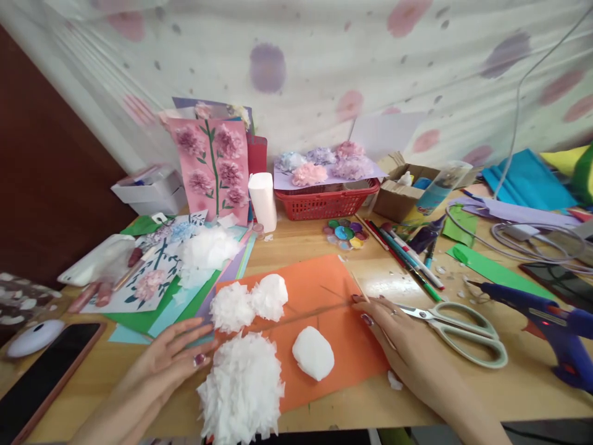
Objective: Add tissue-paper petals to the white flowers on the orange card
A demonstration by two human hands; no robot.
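Observation:
A sheet of orange paper (319, 284) with pencil-like lines lies in front of me. On it are two white tissue-paper flowers (231, 307), and a larger white ruffled flower (243, 389) overlaps its front left corner. A smooth, rounded white paper piece (313, 353) rests right of the large flower. My left hand (178, 355) has its fingers spread beside the flowers, holding nothing. My right hand (393, 330) rests at the paper's right edge, with a thin wooden stick (361, 288) caught between its fingers.
Scissors (463, 330) and a blue glue gun (532, 309) lie to the right. Pens (407, 256), a paint palette (345, 233) and a red basket (324, 204) stand behind. White tissue (208, 250) sits on papers at left, near a phone (50, 377) and mouse (37, 338).

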